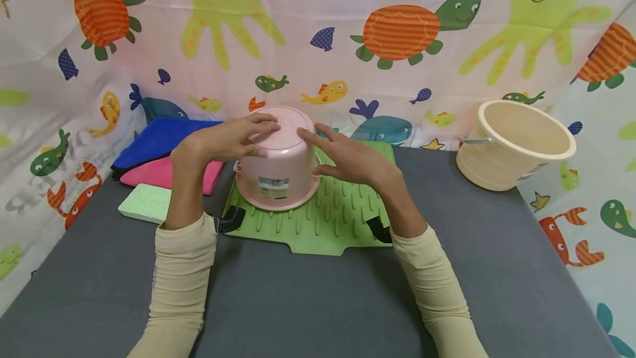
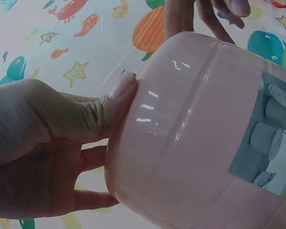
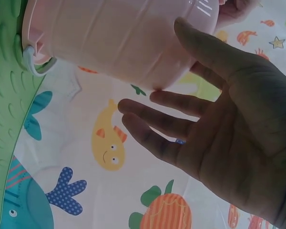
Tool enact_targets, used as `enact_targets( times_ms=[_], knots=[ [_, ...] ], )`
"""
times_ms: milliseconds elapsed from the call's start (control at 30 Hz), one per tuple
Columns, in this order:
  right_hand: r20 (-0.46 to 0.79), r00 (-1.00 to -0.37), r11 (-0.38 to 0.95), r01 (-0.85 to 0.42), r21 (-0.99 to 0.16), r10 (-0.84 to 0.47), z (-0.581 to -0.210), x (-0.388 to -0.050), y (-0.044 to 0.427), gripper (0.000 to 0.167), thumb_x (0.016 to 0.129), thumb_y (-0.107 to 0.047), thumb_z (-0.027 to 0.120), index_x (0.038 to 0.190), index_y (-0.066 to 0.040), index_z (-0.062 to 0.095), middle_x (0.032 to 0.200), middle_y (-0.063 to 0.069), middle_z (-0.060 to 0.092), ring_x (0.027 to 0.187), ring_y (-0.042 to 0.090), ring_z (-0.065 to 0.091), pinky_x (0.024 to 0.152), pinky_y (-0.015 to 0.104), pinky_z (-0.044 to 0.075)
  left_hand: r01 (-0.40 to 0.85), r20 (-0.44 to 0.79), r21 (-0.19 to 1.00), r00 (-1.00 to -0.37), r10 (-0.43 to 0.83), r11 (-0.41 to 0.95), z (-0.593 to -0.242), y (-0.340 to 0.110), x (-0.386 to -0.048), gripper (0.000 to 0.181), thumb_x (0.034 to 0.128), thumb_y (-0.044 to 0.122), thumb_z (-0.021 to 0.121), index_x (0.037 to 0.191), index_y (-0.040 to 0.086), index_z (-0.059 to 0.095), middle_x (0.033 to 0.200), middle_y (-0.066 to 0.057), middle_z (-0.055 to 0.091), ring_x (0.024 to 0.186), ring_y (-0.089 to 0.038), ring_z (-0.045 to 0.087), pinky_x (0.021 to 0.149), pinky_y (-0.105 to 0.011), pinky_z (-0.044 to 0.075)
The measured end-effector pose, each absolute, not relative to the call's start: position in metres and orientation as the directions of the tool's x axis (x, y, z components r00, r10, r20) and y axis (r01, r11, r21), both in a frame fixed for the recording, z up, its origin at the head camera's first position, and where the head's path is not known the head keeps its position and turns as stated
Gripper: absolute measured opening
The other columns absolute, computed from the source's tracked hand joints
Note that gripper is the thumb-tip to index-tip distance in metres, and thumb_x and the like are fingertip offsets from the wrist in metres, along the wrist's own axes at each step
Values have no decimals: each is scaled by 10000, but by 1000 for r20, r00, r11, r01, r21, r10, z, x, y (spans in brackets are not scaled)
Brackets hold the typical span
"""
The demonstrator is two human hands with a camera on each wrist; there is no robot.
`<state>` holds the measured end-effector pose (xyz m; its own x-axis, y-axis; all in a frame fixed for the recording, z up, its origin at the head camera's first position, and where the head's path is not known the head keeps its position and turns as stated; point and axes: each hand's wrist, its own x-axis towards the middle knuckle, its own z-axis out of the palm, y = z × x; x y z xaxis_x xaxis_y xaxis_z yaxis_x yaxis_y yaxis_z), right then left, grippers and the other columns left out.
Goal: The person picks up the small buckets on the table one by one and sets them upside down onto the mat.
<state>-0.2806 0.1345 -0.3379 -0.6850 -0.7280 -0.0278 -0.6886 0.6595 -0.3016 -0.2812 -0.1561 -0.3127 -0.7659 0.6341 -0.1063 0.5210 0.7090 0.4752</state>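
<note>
A pink bucket [image 1: 278,164] stands upside down, its base up and its rim on a green ridged mat [image 1: 318,225]. My left hand [image 1: 226,140] rests on the base's left edge, fingers over the top and thumb against the side. In the left wrist view, the left hand's thumb [image 2: 119,95] touches the bucket wall near the base. On the other side my right hand [image 1: 353,156] is spread, its fingertips at the bucket's upper right edge. The right wrist view shows those fingers [image 3: 157,119] loosely extended, some apart from the wall. A picture label faces me.
To the right stands an upright cream bucket [image 1: 512,142]. At the left lie a blue folded cloth [image 1: 159,140], a pink cloth [image 1: 154,173] and a pale green sponge-like block [image 1: 146,203]. A sea-animal patterned curtain [image 1: 318,26] hangs behind the grey table [image 1: 308,303].
</note>
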Motion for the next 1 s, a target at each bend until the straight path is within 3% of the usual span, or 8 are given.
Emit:
enact_targets(
  times_ms=[100, 233, 500, 700, 1000],
  knots=[
    [-55, -678, 657, -683, -320, -733, -336, -281, 136, 801, 1030, -328, 676, 1678, -283, 207, 1743, 198, 147, 1492, 430, 457, 1121, 576, 498, 505, -108, 481, -778, 619, 717, -312, -157, -279, 643, 1042, 139, 629, 1619, 40, 361, 1727, -206, 225, 1548, -473, 330, 1236, -652, 323],
    [-82, -692, 674, -658, -335, -717, -332, -282, 143, 800, 1023, -366, 679, 1674, -330, 215, 1749, 178, 144, 1519, 437, 419, 1147, 599, 472, 518, -105, 477, -769, 631, 710, -313, -156, -278, 634, 1046, 123, 613, 1615, 17, 354, 1720, -210, 229, 1544, -468, 336, 1237, -646, 328],
    [-79, -720, 691, -620, -371, -689, -323, -280, 159, 811, 1031, -320, 675, 1683, -316, 193, 1757, 180, 104, 1566, 475, 311, 1201, 655, 383, 543, -98, 457, -757, 647, 704, -313, -151, -277, 607, 1052, 99, 597, 1602, -1, 360, 1695, -211, 249, 1542, -444, 330, 1229, -627, 351],
    [-86, -722, 691, -611, -387, -687, -323, -280, 164, 823, 1028, -345, 674, 1685, -322, 179, 1764, 169, 91, 1577, 469, 290, 1203, 668, 374, 533, -120, 446, -760, 639, 719, -314, -152, -275, 604, 1058, 115, 592, 1605, 13, 359, 1698, -209, 241, 1572, -438, 271, 1267, -627, 284],
    [-44, -747, 697, -596, -398, -664, -315, -282, 181, 807, 1028, -305, 682, 1683, -267, 212, 1762, 175, 96, 1608, 426, 237, 1233, 643, 344, 539, -109, 451, -758, 643, 711, -311, -148, -278, 612, 1055, 114, 599, 1606, 5, 355, 1685, -207, 260, 1566, -428, 276, 1274, -614, 276]
  ],
)
